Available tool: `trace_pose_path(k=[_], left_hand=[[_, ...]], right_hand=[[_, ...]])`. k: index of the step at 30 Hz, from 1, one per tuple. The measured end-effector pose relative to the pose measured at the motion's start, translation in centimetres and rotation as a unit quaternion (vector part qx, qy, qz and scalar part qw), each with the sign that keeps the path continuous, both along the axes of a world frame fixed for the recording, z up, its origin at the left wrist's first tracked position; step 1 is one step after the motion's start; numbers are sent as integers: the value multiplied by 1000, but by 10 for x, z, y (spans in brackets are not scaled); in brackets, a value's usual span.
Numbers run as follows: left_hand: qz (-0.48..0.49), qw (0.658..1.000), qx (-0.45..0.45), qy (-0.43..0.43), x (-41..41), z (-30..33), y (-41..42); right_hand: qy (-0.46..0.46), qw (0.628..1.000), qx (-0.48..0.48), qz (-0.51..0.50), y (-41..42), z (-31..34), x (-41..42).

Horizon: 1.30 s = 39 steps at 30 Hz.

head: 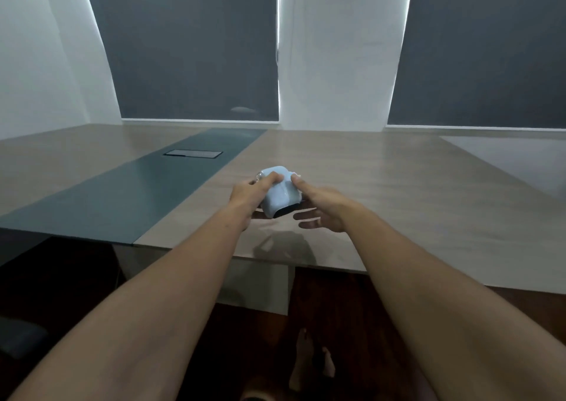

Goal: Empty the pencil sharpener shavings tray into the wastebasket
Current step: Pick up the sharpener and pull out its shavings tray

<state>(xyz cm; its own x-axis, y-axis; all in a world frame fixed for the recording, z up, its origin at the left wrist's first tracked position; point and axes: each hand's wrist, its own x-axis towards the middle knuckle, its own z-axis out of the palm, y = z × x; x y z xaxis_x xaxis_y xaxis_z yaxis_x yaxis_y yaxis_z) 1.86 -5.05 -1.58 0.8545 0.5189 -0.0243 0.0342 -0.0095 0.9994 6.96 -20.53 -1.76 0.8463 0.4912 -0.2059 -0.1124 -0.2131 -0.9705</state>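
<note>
A pale blue pencil sharpener (280, 194) is held tilted above the wooden table (382, 192), casting a shadow below it. Its dark tray end (286, 211) faces me at the lower edge. My left hand (252, 197) grips the sharpener's left side, fingers over the top. My right hand (321, 206) touches its right side with the thumb on top, and the other fingers are spread beneath the dark end. No wastebasket is in view.
A dark grey strip (122, 198) with a closed cable hatch (193, 153) runs down the table's left half. The table's near edge (260, 261) lies just below my hands. Dark floor and my bare feet (309, 364) are underneath. Blinds cover the windows behind.
</note>
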Motion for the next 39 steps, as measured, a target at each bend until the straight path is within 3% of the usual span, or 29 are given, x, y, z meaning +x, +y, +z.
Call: trace_pose_path(k=[10, 16, 21, 27, 39], left_hand=[[-121, 992, 24, -17, 4, 10, -60], [-142, 989, 41, -24, 15, 12, -89], [-119, 990, 74, -34, 27, 4, -93], [-13, 976, 217, -32, 45, -24, -112], [-34, 947, 318, -11, 47, -41, -139]], right_hand=[[60, 986, 135, -71, -71, -9, -5], [63, 965, 180, -180, -112, -12, 3], [58, 942, 219, -247, -148, -21, 15], [50, 926, 240, -287, -180, -40, 22], [10, 924, 236, -301, -229, -35, 4]])
